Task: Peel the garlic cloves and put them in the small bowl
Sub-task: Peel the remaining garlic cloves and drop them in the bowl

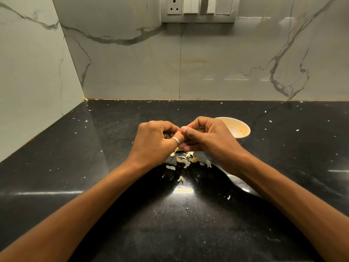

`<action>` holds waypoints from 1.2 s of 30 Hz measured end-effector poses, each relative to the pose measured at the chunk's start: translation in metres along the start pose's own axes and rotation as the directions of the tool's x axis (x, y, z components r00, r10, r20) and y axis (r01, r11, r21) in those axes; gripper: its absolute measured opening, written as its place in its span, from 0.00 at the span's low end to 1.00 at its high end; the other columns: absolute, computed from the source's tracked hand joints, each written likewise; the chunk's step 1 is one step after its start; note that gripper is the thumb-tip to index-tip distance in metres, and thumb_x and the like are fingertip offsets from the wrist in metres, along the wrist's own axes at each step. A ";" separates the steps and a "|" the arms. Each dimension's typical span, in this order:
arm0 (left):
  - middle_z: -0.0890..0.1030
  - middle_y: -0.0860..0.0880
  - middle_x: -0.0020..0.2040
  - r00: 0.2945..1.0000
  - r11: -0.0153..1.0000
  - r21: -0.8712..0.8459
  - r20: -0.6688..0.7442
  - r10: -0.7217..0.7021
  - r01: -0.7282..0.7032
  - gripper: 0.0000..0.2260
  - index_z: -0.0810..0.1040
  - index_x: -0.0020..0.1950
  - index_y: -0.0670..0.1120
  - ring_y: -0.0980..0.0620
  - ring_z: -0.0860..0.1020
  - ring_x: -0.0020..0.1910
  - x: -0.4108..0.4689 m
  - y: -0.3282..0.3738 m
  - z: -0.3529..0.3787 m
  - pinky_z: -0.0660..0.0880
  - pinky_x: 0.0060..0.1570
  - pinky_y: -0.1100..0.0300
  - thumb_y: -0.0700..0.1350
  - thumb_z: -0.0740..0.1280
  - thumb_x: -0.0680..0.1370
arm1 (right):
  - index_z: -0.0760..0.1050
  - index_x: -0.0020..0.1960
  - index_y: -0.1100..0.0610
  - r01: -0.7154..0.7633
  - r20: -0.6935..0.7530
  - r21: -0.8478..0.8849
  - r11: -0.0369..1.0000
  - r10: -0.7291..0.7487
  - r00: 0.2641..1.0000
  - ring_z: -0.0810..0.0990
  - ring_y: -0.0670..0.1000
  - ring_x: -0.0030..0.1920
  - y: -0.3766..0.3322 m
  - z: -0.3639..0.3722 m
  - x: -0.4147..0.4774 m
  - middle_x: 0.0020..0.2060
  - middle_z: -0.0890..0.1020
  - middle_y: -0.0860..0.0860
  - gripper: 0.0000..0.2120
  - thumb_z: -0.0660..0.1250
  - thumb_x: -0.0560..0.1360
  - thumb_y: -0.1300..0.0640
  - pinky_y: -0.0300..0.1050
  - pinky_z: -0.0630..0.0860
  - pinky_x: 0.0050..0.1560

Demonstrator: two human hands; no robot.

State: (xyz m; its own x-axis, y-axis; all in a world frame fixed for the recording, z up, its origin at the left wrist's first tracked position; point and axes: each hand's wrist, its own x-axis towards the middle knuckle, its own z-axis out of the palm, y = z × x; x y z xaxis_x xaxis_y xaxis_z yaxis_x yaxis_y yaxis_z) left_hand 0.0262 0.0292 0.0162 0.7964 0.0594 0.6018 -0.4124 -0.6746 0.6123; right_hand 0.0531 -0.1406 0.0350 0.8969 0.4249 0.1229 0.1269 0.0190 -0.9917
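Note:
My left hand [156,138], with a ring on one finger, and my right hand [207,138] meet fingertip to fingertip above the black counter. Between them they pinch a small pale garlic clove [183,128], mostly hidden by the fingers. Just behind my right hand stands the small pale bowl [239,127], its inside tinted orange; my right hand covers its left part. Loose garlic skins [186,159] lie on the counter directly below the hands.
The black stone counter [113,186] runs to a marble-patterned back wall [207,69] and a side wall on the left. A socket and switch panel [198,8] sits high on the back wall. Small white flecks are scattered over the counter.

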 end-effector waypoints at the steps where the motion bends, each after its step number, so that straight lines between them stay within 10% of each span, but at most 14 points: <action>1: 0.80 0.54 0.29 1.000 1.000 -0.002 0.002 0.000 0.000 0.04 0.87 0.43 0.46 0.59 0.74 0.26 0.000 0.000 0.000 0.68 0.27 0.68 0.46 0.74 0.76 | 0.77 0.49 0.64 0.001 0.004 -0.003 1.000 -0.001 1.000 0.86 0.57 0.40 0.000 0.000 0.000 0.43 0.86 0.63 0.05 0.69 0.79 0.62 0.44 0.83 0.41; 18: 0.78 0.52 0.28 0.981 0.972 -0.135 -0.016 -0.194 0.190 0.06 0.82 0.39 0.46 0.53 0.78 0.28 0.006 -0.003 -0.007 0.82 0.31 0.49 0.45 0.73 0.76 | 0.78 0.52 0.64 -0.109 0.014 0.185 0.977 0.108 0.994 0.86 0.52 0.40 -0.009 -0.006 -0.001 0.44 0.86 0.61 0.08 0.69 0.78 0.60 0.39 0.83 0.40; 36: 0.83 0.50 0.41 0.877 0.779 0.458 0.004 0.480 -0.428 0.10 0.85 0.45 0.47 0.48 0.79 0.33 -0.006 0.001 0.000 0.75 0.26 0.52 0.49 0.67 0.79 | 0.77 0.50 0.66 -0.013 -0.064 0.068 0.998 0.018 0.998 0.81 0.47 0.34 -0.002 0.001 0.000 0.33 0.84 0.53 0.09 0.71 0.78 0.59 0.37 0.79 0.35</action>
State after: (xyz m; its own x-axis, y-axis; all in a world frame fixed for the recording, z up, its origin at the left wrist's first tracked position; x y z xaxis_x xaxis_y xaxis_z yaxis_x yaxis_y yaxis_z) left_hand 0.0209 0.0278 0.0130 0.5021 -0.2744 0.8201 -0.4594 -0.8881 -0.0159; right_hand 0.0524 -0.1396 0.0372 0.9242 0.3664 0.1073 0.0855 0.0753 -0.9935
